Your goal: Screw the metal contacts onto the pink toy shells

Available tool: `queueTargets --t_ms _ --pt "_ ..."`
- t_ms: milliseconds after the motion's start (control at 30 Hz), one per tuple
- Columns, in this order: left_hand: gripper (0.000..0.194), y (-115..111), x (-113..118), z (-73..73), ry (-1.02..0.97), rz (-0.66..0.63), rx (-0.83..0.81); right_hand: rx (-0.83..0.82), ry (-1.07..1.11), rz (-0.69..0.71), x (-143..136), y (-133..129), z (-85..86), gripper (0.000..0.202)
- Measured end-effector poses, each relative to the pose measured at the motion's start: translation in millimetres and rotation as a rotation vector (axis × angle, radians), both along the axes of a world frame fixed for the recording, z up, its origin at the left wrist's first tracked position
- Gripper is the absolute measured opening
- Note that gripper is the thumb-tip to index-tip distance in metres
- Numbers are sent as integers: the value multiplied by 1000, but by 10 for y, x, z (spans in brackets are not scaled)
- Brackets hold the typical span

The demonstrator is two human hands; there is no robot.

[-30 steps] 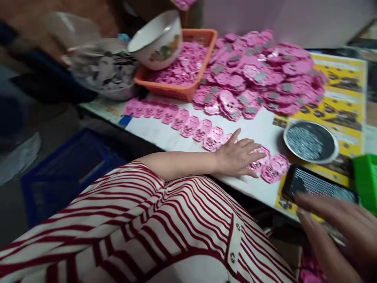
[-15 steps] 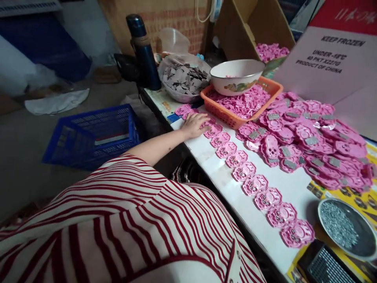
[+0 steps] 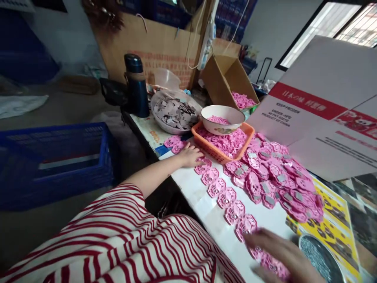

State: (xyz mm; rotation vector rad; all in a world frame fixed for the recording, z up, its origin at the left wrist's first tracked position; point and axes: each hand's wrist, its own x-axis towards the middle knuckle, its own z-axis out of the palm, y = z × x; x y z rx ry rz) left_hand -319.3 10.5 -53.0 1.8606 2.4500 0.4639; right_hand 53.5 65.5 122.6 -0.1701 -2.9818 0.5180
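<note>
Pink plastic pieces [image 3: 216, 187] with small shiny screws lie in a diagonal row on the white tabletop [image 3: 191, 188]. At the far end of this row, my left hand [image 3: 191, 155] rests palm down, fingers spread, nothing visible in it. My right hand [image 3: 277, 251], blurred by motion, is over the near end, partly covering the last pieces; its fingers look apart and nothing shows in them. Beside it on the right stands a round dish of small metal screws [image 3: 316, 255]. A pile of pink pieces with grey patches [image 3: 272, 173] lies beyond the row.
An orange basket [image 3: 222, 157] of small pink parts carries a white bowl [image 3: 222, 127]. Behind are a bowl of grey scraps [image 3: 176, 114], a dark flask [image 3: 138, 92] and an open cardboard box [image 3: 210, 74]. A large carton [image 3: 306, 129] stands right; a blue crate [image 3: 59, 184] sits left.
The view has tilted upward and turned. My right hand has come into view over the near end of the row. My left hand stays at the far end.
</note>
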Motion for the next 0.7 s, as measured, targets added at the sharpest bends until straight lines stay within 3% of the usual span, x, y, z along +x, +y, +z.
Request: queueTargets --t_ms 100,200,333,500,600,700 --pt "66 -14 -14 5 2 -3 -5 -31 -78 27 -763 281 -366 38" --pt "66 -50 22 26 7 6 4 180 -89 10 -1407 527 -834 52" --pt "66 -101 92 73 10 8 18 248 -111 -52 -1836 665 -1286 66" --pt "66 -356 -15 76 -23 51 90 280 -177 -46 -1917 638 -1409 73" --pt "64 -653 -229 9 -49 265 163 279 -196 -37 -1933 623 -1396 77" --pt "72 -889 -432 -73 -59 524 104 278 -209 -31 -1975 599 -1400 83"
